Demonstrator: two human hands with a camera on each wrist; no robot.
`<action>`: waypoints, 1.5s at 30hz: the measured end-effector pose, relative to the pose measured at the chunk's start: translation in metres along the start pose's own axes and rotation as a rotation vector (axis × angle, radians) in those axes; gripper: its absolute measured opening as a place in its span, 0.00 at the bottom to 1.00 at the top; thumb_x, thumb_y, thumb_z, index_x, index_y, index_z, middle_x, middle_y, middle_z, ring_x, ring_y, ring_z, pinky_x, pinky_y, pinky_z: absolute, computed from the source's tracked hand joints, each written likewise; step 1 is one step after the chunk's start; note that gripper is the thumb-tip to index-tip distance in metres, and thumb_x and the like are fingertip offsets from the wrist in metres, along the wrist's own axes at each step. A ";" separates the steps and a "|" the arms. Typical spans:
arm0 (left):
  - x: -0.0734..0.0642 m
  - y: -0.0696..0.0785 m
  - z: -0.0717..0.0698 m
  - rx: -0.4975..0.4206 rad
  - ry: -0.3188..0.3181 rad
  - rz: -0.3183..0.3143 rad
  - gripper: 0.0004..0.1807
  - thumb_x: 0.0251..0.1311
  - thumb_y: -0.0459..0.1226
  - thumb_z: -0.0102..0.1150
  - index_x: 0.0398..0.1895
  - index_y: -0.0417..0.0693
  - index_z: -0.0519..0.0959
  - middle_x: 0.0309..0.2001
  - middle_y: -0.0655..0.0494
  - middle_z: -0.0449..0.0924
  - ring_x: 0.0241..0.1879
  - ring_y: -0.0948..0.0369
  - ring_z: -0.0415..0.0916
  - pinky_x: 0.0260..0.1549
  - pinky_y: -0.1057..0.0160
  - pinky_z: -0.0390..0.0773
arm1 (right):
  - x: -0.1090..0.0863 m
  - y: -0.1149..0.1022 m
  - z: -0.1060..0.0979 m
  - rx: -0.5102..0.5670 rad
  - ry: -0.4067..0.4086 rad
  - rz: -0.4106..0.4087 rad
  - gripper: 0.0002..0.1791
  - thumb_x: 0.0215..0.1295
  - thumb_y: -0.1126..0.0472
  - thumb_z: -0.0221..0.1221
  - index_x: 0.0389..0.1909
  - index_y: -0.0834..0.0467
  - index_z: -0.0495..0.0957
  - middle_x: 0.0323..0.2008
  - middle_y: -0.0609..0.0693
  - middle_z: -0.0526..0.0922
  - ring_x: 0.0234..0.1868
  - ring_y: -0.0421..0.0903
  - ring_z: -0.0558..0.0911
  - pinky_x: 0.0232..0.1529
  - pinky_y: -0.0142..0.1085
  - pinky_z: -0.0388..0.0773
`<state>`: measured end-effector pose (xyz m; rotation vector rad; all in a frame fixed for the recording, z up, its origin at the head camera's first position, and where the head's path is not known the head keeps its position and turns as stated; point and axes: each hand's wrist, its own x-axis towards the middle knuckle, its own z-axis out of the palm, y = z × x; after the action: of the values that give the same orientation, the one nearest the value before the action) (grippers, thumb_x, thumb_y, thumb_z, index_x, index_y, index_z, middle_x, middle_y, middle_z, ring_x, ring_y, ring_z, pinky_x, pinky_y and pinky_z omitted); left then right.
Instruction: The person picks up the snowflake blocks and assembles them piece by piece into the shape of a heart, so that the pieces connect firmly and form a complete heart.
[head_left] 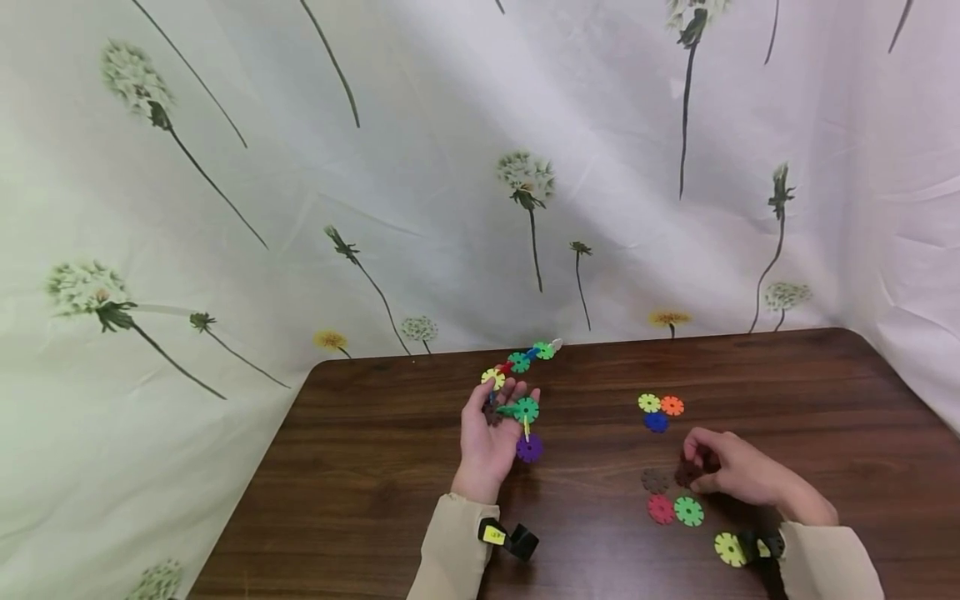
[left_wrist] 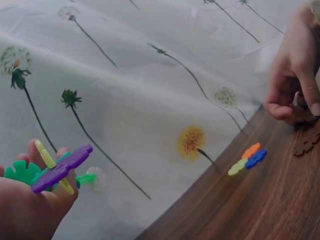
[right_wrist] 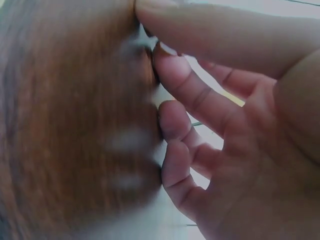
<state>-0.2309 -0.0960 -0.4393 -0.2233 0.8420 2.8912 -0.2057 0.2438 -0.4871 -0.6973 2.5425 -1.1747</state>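
Note:
My left hand (head_left: 487,446) is palm up and holds a chain of slotted plastic discs. Its thumb is at a yellow disc (head_left: 492,379), and the chain crosses the fingers. A green disc (head_left: 527,409) and a purple disc (head_left: 529,448) hang at the near end; beyond the fingertips the chain runs to a white disc (head_left: 556,343). My right hand (head_left: 738,468) is low at the table, its thumb and fingers pinching a dark brown disc (head_left: 686,474), partly hidden. Fingertips (right_wrist: 174,117) touch the wood in the right wrist view. Another brown disc (head_left: 655,480) lies beside it.
Red (head_left: 661,509) and green (head_left: 688,511) discs lie nearer me, with a yellow-green disc (head_left: 729,549) by my right wrist. Farther back sit yellow (head_left: 648,403), orange (head_left: 672,406) and blue (head_left: 656,422) discs. A dandelion-print cloth (head_left: 450,208) hangs behind the wooden table (head_left: 360,483).

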 end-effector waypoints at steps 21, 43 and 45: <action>-0.002 0.000 -0.001 0.111 -0.081 0.044 0.18 0.72 0.42 0.42 0.59 0.43 0.61 0.43 0.55 0.75 0.47 0.58 0.78 0.62 0.51 0.73 | 0.033 -0.061 0.027 0.266 0.301 -0.183 0.08 0.65 0.66 0.60 0.36 0.60 0.69 0.36 0.53 0.77 0.32 0.39 0.76 0.31 0.32 0.76; -0.002 -0.003 0.004 0.095 -0.082 0.091 0.19 0.71 0.41 0.40 0.62 0.46 0.63 0.43 0.55 0.76 0.46 0.59 0.77 0.61 0.54 0.74 | 0.073 -0.116 0.076 0.296 0.253 -0.189 0.08 0.64 0.59 0.62 0.37 0.53 0.72 0.34 0.49 0.79 0.31 0.41 0.76 0.32 0.31 0.76; -0.003 -0.004 0.005 0.100 -0.075 0.086 0.19 0.71 0.42 0.40 0.61 0.47 0.63 0.44 0.55 0.75 0.47 0.59 0.77 0.61 0.55 0.74 | 0.073 -0.116 0.077 0.297 0.256 -0.195 0.07 0.64 0.59 0.62 0.37 0.53 0.72 0.34 0.49 0.79 0.31 0.41 0.76 0.32 0.31 0.76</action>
<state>-0.2281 -0.0902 -0.4362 -0.0697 1.0028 2.9053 -0.1995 0.0916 -0.4500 -0.7762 2.4555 -1.7656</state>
